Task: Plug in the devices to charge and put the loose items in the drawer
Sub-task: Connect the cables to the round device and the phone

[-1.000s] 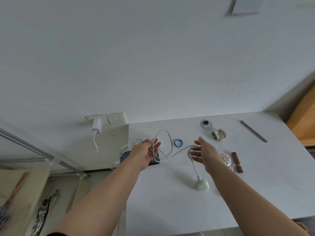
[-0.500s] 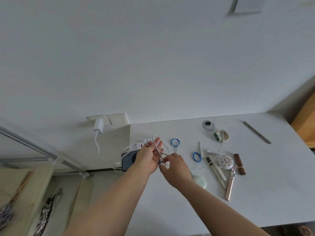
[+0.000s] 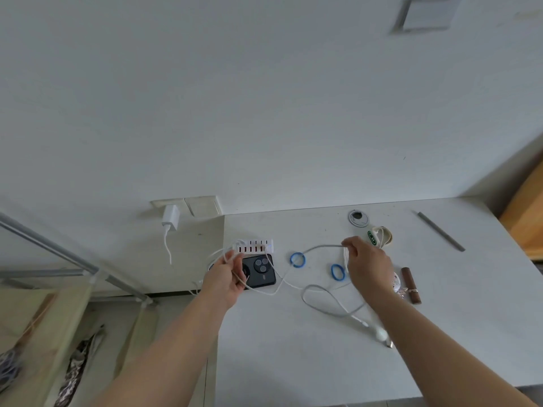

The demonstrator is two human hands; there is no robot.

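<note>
A long white cable [image 3: 318,292] loops across the white desk [image 3: 293,362]. My left hand [image 3: 224,279] grips one end of it over the dark phone [image 3: 260,270], just in front of the white multi-port charger [image 3: 254,246]. My right hand [image 3: 367,264] pinches another stretch of the same cable, lifted above the desk near the green-marked earbud case [image 3: 372,237]. The cable's far end runs to a small white round device [image 3: 380,334] lying near the desk's front.
Two blue rings [image 3: 297,259] [image 3: 338,272], a brown stick [image 3: 411,284], a grey rod [image 3: 440,235] and a round cable port [image 3: 358,216] lie on the desk. A white wall adapter [image 3: 170,217] sits in the socket left of the desk. A metal rack [image 3: 73,259] stands at left.
My right hand has moved right and away from the left, drawing the cable out between them. The left hand stays over the phone.
</note>
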